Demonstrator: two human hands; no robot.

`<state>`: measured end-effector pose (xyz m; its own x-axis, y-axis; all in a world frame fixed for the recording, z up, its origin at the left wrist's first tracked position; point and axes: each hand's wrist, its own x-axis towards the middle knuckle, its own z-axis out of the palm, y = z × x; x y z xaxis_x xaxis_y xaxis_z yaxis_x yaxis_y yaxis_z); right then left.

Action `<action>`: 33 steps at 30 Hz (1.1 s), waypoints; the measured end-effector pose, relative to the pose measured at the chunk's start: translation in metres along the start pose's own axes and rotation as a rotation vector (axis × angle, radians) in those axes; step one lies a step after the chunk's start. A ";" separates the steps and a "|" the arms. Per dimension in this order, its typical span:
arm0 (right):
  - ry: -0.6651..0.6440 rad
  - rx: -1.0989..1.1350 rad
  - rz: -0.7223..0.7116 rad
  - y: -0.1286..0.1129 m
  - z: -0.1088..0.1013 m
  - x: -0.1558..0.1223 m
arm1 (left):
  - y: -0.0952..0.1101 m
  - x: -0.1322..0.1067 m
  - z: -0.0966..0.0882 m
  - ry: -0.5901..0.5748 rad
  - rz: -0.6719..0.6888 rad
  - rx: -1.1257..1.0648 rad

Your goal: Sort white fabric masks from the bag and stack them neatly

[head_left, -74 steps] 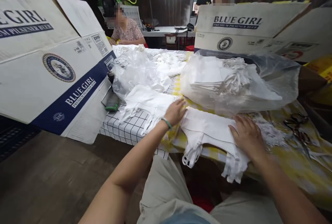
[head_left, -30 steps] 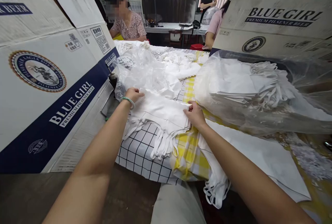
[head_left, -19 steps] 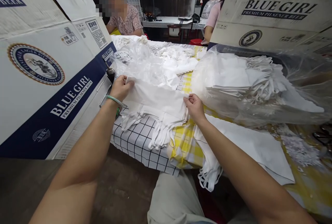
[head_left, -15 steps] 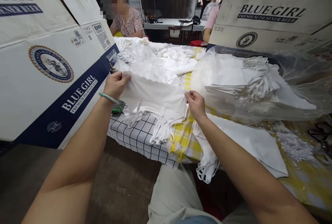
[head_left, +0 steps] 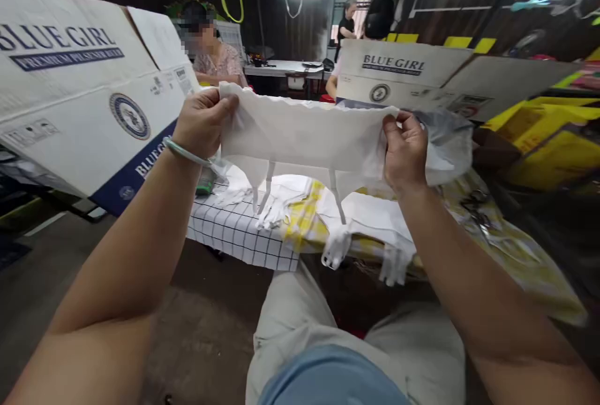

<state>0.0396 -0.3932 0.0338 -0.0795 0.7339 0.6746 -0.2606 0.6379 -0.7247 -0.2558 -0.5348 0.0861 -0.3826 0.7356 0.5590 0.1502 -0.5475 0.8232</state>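
A thin white cloth piece with straps (head_left: 300, 133) is stretched wide above the table's front part. My left hand (head_left: 202, 119) pinches its upper left corner, and my right hand (head_left: 407, 145) pinches the upper right one. Two narrow straps dangle from its lower edge. Underneath, more white strapped cloth pieces (head_left: 375, 212) lie in piles, with loops hanging over the table edge. Close by my left forearm is a small green object (head_left: 205, 183), partly hidden.
Blue Girl beer cartons stand left (head_left: 84, 80) and back right (head_left: 398, 70). Scissors (head_left: 475, 205) lie on the yellow checked cloth (head_left: 525, 255) at right. Yellow bags (head_left: 548, 136) are farther right. A person (head_left: 218, 58) sits across the table; others are behind.
Both hands have lifted the white cloth and drawn it wider apart, so it now hangs taut above the table. The view has tilted up and turned right.
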 end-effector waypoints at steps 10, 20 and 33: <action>0.115 -0.119 0.167 -0.060 -0.149 -0.097 | -0.042 -0.093 0.108 -0.167 -0.269 -0.218; 0.202 -0.381 0.567 0.049 -0.205 -0.115 | -0.184 -0.100 0.173 -0.177 -0.703 -0.009; 0.096 -0.731 0.654 0.106 -0.227 -0.122 | -0.233 -0.076 0.172 -0.179 -0.816 0.353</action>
<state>0.2405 -0.3621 -0.1569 0.0909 0.9888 0.1186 0.4682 0.0627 -0.8814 -0.1044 -0.3943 -0.1316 -0.3497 0.9086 -0.2284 0.1763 0.3033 0.9365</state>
